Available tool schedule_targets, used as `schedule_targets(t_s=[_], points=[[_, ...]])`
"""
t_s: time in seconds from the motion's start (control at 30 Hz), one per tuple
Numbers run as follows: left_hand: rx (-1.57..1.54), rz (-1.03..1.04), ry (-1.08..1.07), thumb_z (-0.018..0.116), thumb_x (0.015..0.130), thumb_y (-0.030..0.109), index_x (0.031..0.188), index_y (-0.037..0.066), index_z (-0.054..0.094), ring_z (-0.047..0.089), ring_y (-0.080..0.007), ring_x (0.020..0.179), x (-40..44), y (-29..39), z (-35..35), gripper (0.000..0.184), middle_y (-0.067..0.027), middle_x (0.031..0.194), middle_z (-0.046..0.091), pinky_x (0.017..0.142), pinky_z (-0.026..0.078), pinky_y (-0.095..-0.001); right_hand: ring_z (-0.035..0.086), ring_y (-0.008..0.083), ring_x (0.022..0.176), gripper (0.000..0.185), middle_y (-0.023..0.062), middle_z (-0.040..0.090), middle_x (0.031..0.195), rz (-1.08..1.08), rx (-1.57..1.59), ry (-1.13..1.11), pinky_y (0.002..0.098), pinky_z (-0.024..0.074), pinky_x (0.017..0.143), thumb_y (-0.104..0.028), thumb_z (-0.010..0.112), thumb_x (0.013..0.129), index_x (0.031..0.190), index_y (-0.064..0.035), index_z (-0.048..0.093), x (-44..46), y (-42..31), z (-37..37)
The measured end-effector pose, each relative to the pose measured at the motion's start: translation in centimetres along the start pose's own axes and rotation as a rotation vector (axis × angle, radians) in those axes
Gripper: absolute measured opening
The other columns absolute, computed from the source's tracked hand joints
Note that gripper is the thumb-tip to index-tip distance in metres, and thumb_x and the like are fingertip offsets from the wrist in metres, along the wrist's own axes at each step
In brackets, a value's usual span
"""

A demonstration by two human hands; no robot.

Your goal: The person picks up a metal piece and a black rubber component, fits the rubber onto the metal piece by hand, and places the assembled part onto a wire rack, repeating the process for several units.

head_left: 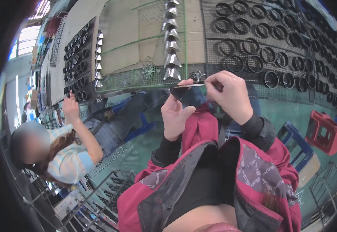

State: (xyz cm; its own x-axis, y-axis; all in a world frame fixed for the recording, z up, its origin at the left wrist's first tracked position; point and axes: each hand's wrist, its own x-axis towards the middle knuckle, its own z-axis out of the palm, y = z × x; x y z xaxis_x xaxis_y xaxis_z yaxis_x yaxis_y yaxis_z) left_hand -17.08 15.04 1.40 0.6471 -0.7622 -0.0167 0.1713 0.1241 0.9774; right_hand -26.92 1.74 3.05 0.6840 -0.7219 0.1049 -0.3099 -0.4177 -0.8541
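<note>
My left hand (176, 114) is closed on a dark, curved, funnel-like piece (180, 92), with the fingers behind it and the thumb in front. In my right hand (230, 92), the fingertips pinch the end of a thin, pale strip (196, 84). That strip reaches left to the upper edge of the dark piece; whether it is separate from it I cannot tell. Just above my hands, a small heap of shiny bits (198, 75) lies near the table's edge. A row of shiny, flared metal pieces (172, 58) runs away from me on the mesh.
Several black rings (271, 79) stand on mesh to the right. Small greenish parts (150, 70) lie left of the metal row. A co-worker's hand (71, 104) touches black parts at far left. A red stool (324, 132) and blue stool (296, 145) stand at right.
</note>
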Motion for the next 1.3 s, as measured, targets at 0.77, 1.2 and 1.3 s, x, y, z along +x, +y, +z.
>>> schedule_targets(t_s=[0.77,1.2,1.3], points=[[-0.508,-0.045,0.001,0.061,0.090,0.033,0.131,0.007,0.044,0.052,-0.0177,0.113,-1.0,2.4,-3.8,0.051,-0.0121,0.124,0.055,0.095,0.043,-0.0275,0.055,0.0272,0.065,0.022,0.0074,0.052,0.064,-0.567,-0.760,-0.122,0.0394,0.0432,0.057,-0.013,0.051,0.085,0.063,-0.0093,0.055,1.8,6.5,7.9],[-0.743,0.033,-0.114,0.064,0.086,0.038,0.091,0.010,0.055,0.056,-0.0182,0.106,-2.8,3.1,-1.4,0.030,-0.0112,0.118,0.058,0.097,0.045,-0.0326,0.056,0.0393,0.079,0.018,0.0171,0.059,0.084,-0.163,-0.432,-0.275,0.0471,0.0385,0.066,-0.023,0.054,0.082,0.089,-0.0078,0.046,2.5,2.0,4.6],[-0.727,0.079,-0.157,0.063,0.086,0.040,0.118,0.010,0.055,0.054,-0.0183,0.113,-3.0,3.5,-1.6,0.045,-0.0054,0.123,0.056,0.096,0.043,-0.0302,0.057,0.0341,0.081,0.021,0.0127,0.062,0.087,-0.184,-0.399,-0.249,0.0437,0.0407,0.067,-0.027,0.055,0.086,0.095,-0.0090,0.050,2.6,1.4,4.2]])
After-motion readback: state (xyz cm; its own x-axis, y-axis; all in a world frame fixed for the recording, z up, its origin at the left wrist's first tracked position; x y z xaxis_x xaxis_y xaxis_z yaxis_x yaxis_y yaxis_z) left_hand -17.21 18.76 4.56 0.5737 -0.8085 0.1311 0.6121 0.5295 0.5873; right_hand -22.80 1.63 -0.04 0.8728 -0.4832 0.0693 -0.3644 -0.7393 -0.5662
